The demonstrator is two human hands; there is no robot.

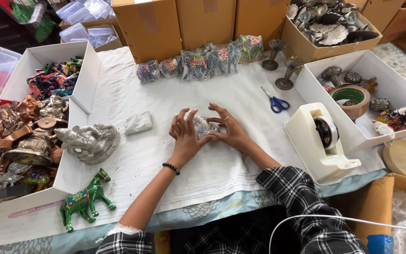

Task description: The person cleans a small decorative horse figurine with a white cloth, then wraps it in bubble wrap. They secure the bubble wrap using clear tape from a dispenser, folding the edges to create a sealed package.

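Both hands, left hand (185, 136) and right hand (230, 131), clasp a small plastic-wrapped figurine (203, 126) left of the tape dispenser (323, 141); wrapped camels (203, 61) line up beyond, the green horse (84, 200) unwrapped.

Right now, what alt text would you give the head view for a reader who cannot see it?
Both hands, the left hand and the right hand, press around a small clear-wrapped item on a white cloth. Nearby lie blue-handled scissors, a cream tape dispenser, a green horse figurine and a row of wrapped painted animals.
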